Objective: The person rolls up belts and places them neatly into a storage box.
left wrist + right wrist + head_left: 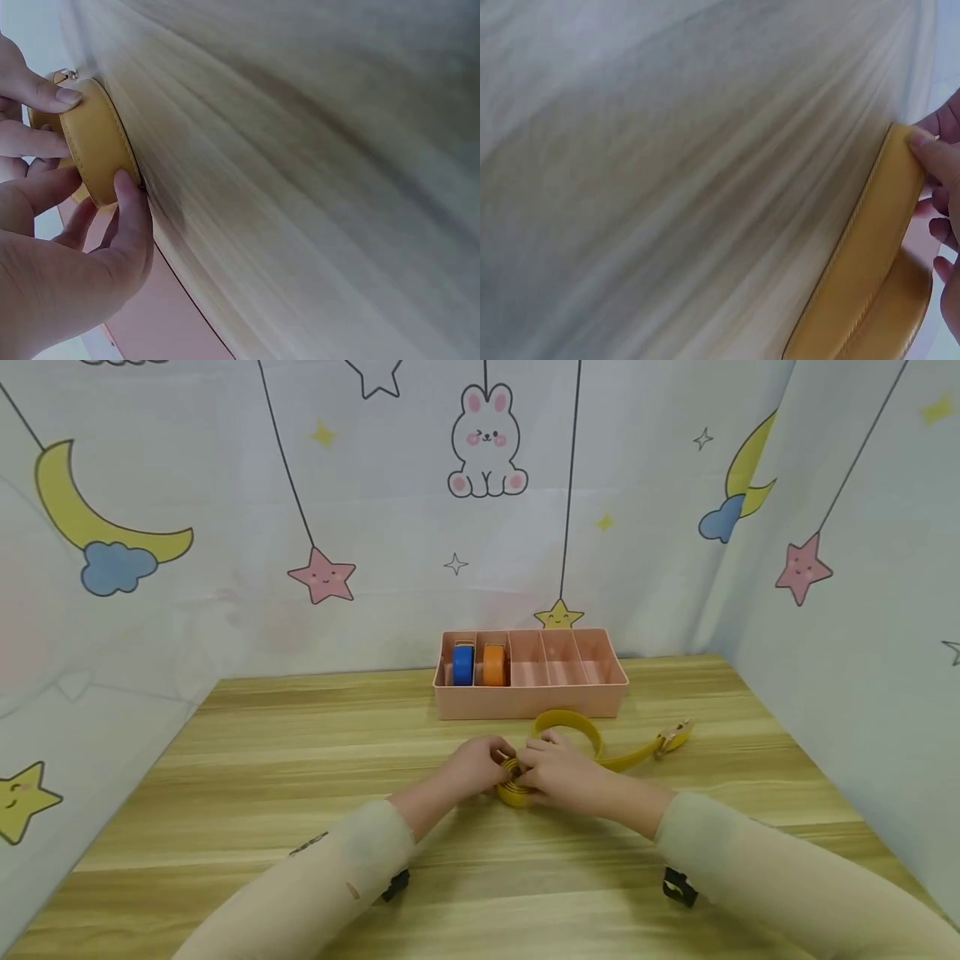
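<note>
A yellow belt (514, 794) is partly wound into a coil that stands on its edge on the table. From the coil's left side my left hand (477, 766) grips it, thumb low on the band in the left wrist view, where the stitched belt (101, 142) shows. Across from it, my right hand (562, 772) pinches the coil, thumb on the outer turn of the belt (870, 240) in the right wrist view. The unwound part loops behind the right hand and runs right to a gold-coloured buckle (665, 740). The coil's centre is partly hidden by fingers.
Behind the hands stands a pink box (525, 702) with several compartments. A blue rolled belt (463, 666) is in its leftmost compartment, an orange rolled belt (494, 666) in the one beside it. Patterned cloth (405, 602) hangs behind and along the sides of the wooden table (300, 735).
</note>
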`<state>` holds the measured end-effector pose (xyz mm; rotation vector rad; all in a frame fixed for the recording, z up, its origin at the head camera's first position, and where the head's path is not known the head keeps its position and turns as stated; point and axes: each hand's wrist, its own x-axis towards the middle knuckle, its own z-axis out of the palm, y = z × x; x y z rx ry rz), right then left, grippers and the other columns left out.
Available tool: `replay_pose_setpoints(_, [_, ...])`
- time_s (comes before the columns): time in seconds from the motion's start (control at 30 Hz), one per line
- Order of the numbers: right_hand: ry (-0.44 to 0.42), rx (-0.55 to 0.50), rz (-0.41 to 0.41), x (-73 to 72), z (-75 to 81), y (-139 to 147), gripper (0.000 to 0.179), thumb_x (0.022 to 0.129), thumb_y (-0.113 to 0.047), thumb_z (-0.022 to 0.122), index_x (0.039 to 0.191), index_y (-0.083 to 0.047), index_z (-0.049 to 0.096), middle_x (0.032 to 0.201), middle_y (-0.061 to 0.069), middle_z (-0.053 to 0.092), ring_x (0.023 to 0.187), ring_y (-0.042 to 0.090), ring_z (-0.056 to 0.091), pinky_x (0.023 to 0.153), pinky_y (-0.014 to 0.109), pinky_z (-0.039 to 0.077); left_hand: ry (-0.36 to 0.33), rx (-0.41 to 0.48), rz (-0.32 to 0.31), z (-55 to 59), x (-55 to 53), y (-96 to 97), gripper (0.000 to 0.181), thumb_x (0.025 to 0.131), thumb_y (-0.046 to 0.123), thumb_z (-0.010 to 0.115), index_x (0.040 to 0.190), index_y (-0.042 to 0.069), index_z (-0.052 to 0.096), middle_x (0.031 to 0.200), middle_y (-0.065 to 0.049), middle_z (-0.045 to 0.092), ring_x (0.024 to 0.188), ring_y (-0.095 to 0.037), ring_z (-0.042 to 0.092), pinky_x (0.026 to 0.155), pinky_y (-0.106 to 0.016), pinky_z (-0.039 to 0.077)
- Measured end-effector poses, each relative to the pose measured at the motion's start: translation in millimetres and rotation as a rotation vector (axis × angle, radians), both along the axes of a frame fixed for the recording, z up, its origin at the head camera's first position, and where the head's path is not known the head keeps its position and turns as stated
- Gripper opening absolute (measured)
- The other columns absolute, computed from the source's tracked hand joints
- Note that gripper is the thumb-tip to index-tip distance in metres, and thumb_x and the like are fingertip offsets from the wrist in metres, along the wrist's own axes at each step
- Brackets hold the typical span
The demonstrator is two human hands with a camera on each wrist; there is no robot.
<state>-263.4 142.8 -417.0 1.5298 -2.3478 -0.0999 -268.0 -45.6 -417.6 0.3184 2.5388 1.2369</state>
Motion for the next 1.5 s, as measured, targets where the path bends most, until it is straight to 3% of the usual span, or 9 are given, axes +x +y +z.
replay_pose_setpoints(0.1, [-0.030,0.032,0.008,-1.7,3.7,5,0.029,0.075,-0.045,0.080,0.092,-0.022,0.078,0.088,-0.008,0.053,0.088,0.014,0.049,0.084,0.038,0.037,-0.013,-0.006,-0.022,1.3,-1.9,3.8,0.033,0.080,-0.005,0.064,0.112,0.004,0.068,0.099,-0.010,0.065,0.066,-0.016,0.057,0.054,-0.026,0.049])
replay_pose_setpoints(0.3, [-0.037,0.070,0.067,-6.3,14.4,14,0.033,0.073,-0.049,0.081,0.097,-0.027,0.078,0.097,-0.006,0.058,0.089,0.016,0.047,0.084,0.038,0.037,-0.037,-0.058,-0.098,7.8,-6.8,7.4,0.031,0.084,-0.003,0.064,0.113,0.006,0.071,0.106,-0.006,0.067,0.078,-0.018,0.057,0.060,-0.026,0.048])
replay_pose_setpoints(0.53, [-0.010,0.127,0.127,-9.4,22.4,19,0.032,0.070,-0.045,0.084,0.096,-0.029,0.079,0.105,-0.005,0.060,0.095,0.018,0.046,0.087,0.040,0.036,0.039,-0.190,-0.266,13.6,-12.5,10.6,0.042,0.080,-0.010,0.060,0.114,0.010,0.073,0.112,-0.001,0.069,0.112,-0.018,0.057,0.094,-0.033,0.045])
replay_pose_setpoints(0.63, [0.003,0.123,0.139,-10.8,21.6,18,0.026,0.070,-0.044,0.083,0.091,-0.029,0.079,0.099,-0.005,0.058,0.095,0.018,0.046,0.087,0.039,0.036,0.043,-0.210,-0.284,14.7,-13.9,11.8,0.037,0.082,-0.008,0.063,0.113,0.008,0.072,0.110,-0.003,0.069,0.108,-0.019,0.058,0.094,-0.035,0.046])
replay_pose_setpoints(0.83, [0.109,0.073,0.178,-13.1,17.4,12,0.017,0.069,-0.044,0.084,0.074,-0.029,0.077,0.081,-0.007,0.047,0.084,0.017,0.043,0.085,0.038,0.038,0.105,-0.230,-0.202,11.7,-12.6,11.7,0.024,0.083,0.007,0.073,0.107,0.008,0.069,0.097,-0.001,0.066,0.085,-0.016,0.055,0.079,-0.032,0.047])
replay_pose_setpoints(1.0, [0.086,0.052,0.134,-13.3,14.7,11,0.020,0.065,-0.042,0.086,0.074,-0.026,0.079,0.080,-0.008,0.051,0.086,0.016,0.046,0.087,0.039,0.039,0.092,-0.216,-0.061,9.1,-4.2,16.3,0.034,0.081,0.008,0.073,0.114,0.003,0.064,0.090,-0.004,0.063,0.074,-0.017,0.056,0.066,-0.029,0.047])
replay_pose_setpoints(1.1, [0.048,0.055,0.098,-14.0,12.5,11,0.023,0.066,-0.043,0.085,0.079,-0.025,0.079,0.083,-0.008,0.053,0.090,0.016,0.047,0.088,0.040,0.038,0.082,-0.218,-0.021,8.6,-3.1,18.9,0.031,0.083,0.002,0.067,0.114,0.003,0.064,0.090,-0.005,0.062,0.073,-0.018,0.056,0.063,-0.028,0.046])
replay_pose_setpoints(1.27, [0.034,0.082,0.098,-14.4,13.0,15,0.026,0.069,-0.045,0.084,0.087,-0.026,0.079,0.087,-0.009,0.055,0.093,0.016,0.047,0.087,0.039,0.037,0.077,-0.199,-0.024,8.0,-4.5,20.6,0.031,0.082,-0.005,0.062,0.111,0.004,0.066,0.095,-0.006,0.063,0.076,-0.019,0.056,0.063,-0.027,0.047])
replay_pose_setpoints(1.5, [0.040,0.094,0.190,-14.9,18.9,23,0.030,0.070,-0.038,0.087,0.096,-0.026,0.078,0.095,-0.006,0.059,0.095,0.018,0.048,0.083,0.038,0.039,0.108,-0.225,-0.135,9.7,-9.7,18.7,0.038,0.079,-0.012,0.058,0.111,0.006,0.069,0.105,-0.008,0.065,0.084,-0.019,0.055,0.068,-0.027,0.046])
